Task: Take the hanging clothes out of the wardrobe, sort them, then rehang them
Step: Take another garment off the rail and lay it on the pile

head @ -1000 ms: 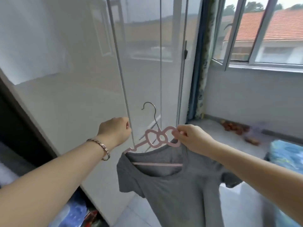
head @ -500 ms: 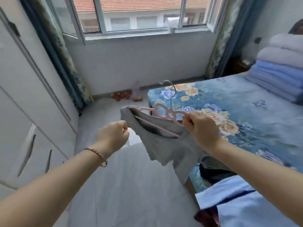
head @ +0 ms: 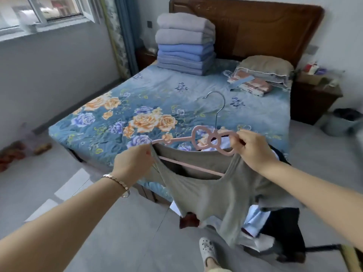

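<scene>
In the lower centre of the frame, the right hand [head: 253,152] pinches the bow of a pink hanger [head: 191,137], and the left hand [head: 133,163] grips the neckline of the grey top [head: 208,193] draped on it, near the hanger's left arm. Behind them lies the floral bed [head: 157,85], with folded blankets [head: 184,44] stacked at upper centre.
</scene>
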Demonstrator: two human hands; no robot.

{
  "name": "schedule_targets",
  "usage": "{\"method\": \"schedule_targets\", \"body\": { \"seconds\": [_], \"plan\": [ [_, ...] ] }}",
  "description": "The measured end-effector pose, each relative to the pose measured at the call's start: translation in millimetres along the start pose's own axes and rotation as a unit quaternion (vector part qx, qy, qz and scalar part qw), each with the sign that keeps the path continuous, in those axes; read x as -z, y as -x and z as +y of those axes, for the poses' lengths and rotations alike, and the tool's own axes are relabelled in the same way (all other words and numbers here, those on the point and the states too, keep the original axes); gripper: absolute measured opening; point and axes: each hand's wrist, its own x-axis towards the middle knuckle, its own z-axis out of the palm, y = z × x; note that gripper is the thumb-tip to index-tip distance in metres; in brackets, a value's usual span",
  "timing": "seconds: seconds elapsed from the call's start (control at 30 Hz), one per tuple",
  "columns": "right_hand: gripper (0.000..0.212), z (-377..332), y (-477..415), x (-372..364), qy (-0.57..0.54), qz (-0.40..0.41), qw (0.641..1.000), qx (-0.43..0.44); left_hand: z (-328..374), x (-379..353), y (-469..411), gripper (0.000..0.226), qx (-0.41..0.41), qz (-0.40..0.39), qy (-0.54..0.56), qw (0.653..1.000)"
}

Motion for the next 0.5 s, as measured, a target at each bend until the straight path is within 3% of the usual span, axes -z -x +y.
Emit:
{"method": "schedule_targets", "body": {
  "seconds": [0.1,0.2,0.37,0.4,0.5],
  "plan": [
    [0.035,58.3,7.1,28.8,0.016,0.004,0.995,-0.099,42.1,-14.2,-21.5,0.024,-0.04,-0.015,-0.003,0.999],
    [0.013,127.0,9.0,45.4,0.004,-0.011,0.983,-0.186,77.4,-31.7,-45.3,0.025,-0.065,-0.007,-0.011,0.998],
    [0.014,249.7,2.1,36.7,-0.022,-0.022,0.956,-0.293,135.8,-79.1,-110.3,0.026,-0.065,-0.019,-0.035,0.997],
    [0.006,278.8,0.1,31.0,-0.027,-0.026,0.947,-0.32,148.4,-92.5,-127.3,0.023,-0.066,-0.034,-0.03,0.997],
    [0.012,370.1,-8.0,10.6,-0.032,-0.06,0.92,-0.387,191.9,-137.9,-178.5,0.02,-0.059,-0.09,-0.022,0.994]
  ]
}}
